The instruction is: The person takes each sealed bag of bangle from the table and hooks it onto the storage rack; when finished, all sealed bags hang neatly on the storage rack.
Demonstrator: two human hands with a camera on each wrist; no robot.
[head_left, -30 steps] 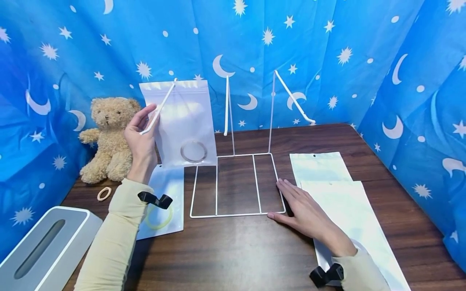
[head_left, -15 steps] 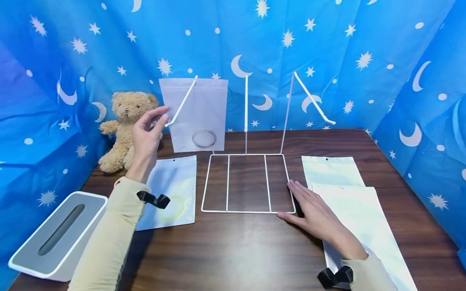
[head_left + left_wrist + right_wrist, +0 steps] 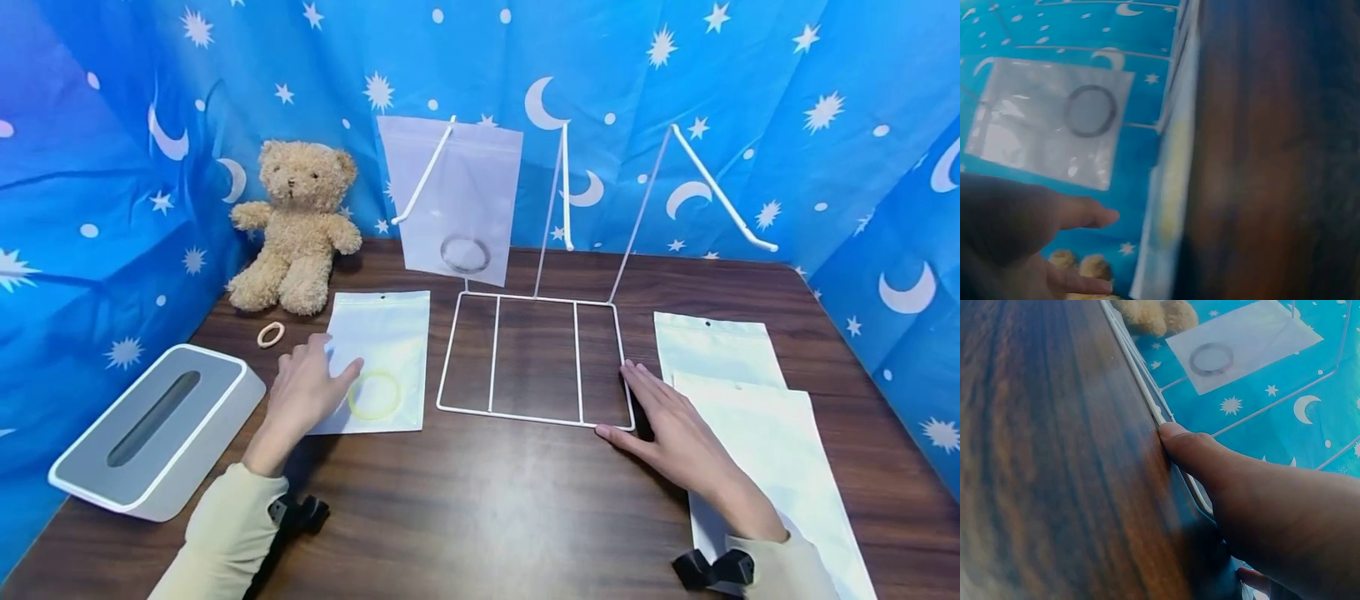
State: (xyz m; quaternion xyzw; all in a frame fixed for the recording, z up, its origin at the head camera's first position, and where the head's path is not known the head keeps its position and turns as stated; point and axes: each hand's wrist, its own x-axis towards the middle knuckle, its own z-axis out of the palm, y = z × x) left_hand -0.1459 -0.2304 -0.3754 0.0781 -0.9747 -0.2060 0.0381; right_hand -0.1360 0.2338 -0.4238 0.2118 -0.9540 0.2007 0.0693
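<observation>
My left hand (image 3: 309, 385) is at the left edge of a zip bag (image 3: 408, 333) lying on the table, thumb and fingers spread apart. Through that bag shows a yellow ring (image 3: 375, 395). A second zip bag (image 3: 472, 167) with a dark ring (image 3: 465, 255) inside hangs from the left arm of a white wire rack (image 3: 536, 297); it also shows in the left wrist view. My right hand (image 3: 678, 429) rests with extended fingers at the front right corner of the rack's base, and its thumb touches the front wire in the right wrist view.
A teddy bear (image 3: 294, 225) sits at the back left, a small beige ring (image 3: 271, 334) before it. A grey-topped tissue box (image 3: 161, 429) stands at the left. White bags (image 3: 757, 450) overlap beside my right hand. The rack's middle and right arms (image 3: 723, 187) jut forward bare.
My left hand has let go of the hanging bag and come down to the bag on the table. The head view has shifted. My right hand stays at the rack's corner.
</observation>
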